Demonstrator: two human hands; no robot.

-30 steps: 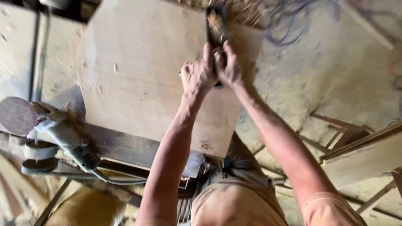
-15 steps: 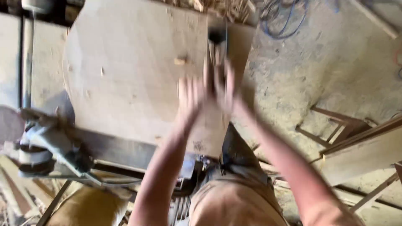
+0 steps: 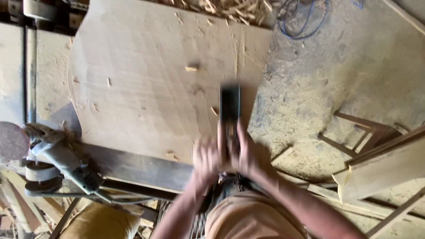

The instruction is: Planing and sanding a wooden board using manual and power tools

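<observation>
Wide pale board (image 3: 150, 84) lying flat on the bench (image 3: 133, 166), rounded at the left, scattered with chips (image 3: 191, 68). Shavings (image 3: 230, 8) heaped past its far edge. Grinder (image 3: 62, 159) resting at the bench's left end, well apart from the work. Dark hand plane (image 3: 230, 110) on the board near its right edge. Left hand (image 3: 206, 159) and right hand (image 3: 250, 155) both wrapped around the plane's near end, blurred. Planing stroke under way, by the look of it; next calls for even pressure, keeping the sole flat.
</observation>
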